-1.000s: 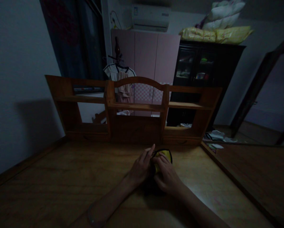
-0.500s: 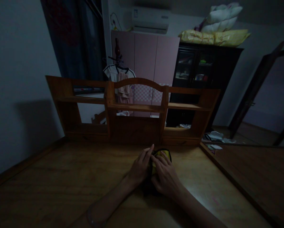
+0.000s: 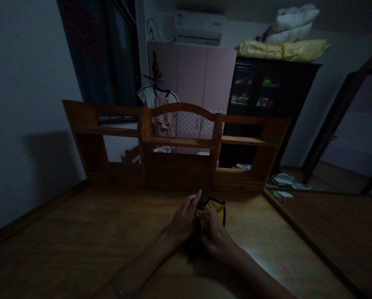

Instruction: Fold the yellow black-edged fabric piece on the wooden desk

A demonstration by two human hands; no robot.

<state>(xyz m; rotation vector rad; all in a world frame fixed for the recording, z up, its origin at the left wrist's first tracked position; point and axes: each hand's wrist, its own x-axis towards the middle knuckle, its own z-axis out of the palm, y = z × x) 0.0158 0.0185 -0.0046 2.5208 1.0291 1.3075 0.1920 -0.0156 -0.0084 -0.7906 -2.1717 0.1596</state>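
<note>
A small yellow pouch [image 3: 219, 207] with black edging rests on the wooden bed board [image 3: 117, 224], in front of the headboard. My left hand [image 3: 183, 218] is closed against its left side, thumb side up, one fingertip pointing away from me. On the near right, my right hand [image 3: 214, 234] has its fingers bent over the yellow face of the pouch, close to the left fingers. A dark part of it lies in shadow below both hands; its shape cannot be made out. The room is dim, and the fingertips partly hide each other.
A wooden headboard [image 3: 179, 141] with open shelves stands just beyond the hands. Behind it are a pink wardrobe [image 3: 190, 74], hanging clothes [image 3: 161, 101] and a dark cabinet [image 3: 285, 89]. A raised edge [image 3: 307, 236] runs along the right side; a white wall [image 3: 27, 83] is at left.
My right fingers have curled and drawn inward, from lying stretched over the pouch to bent near its left side. More of the pouch's right part shows. My left hand stays nearly in place.
</note>
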